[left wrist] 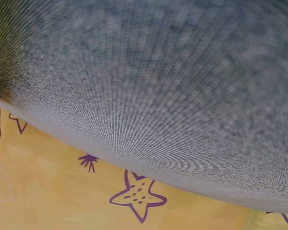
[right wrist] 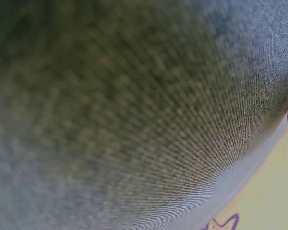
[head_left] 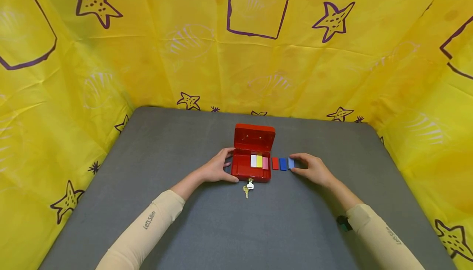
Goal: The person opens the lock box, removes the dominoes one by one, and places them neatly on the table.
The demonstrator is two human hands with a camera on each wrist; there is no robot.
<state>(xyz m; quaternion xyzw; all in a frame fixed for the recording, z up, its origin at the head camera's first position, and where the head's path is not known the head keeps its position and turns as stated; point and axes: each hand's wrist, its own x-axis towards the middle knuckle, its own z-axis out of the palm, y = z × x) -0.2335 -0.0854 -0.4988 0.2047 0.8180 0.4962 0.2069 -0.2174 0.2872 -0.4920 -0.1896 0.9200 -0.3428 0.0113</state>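
A red metal cash box (head_left: 242,171) stands on the grey table with its lid (head_left: 255,138) raised. White (head_left: 253,161), yellow (head_left: 259,161) and pink (head_left: 265,163) blocks lie side by side in its right half. My left hand (head_left: 216,167) holds the box's left side, thumb at the front corner and fingers towards the back. To the right of the box lie a red block (head_left: 275,163) and a dark blue block (head_left: 283,164). Beside them, my right hand (head_left: 314,170) pinches a light blue block (head_left: 291,163) between thumb and fingers.
Two keys (head_left: 246,191) hang at the lock on the box's front. Yellow cloth (head_left: 236,65) with starfish drawings encloses the grey table (head_left: 251,229) at the back and sides. Both wrist views show mostly blurred table surface.
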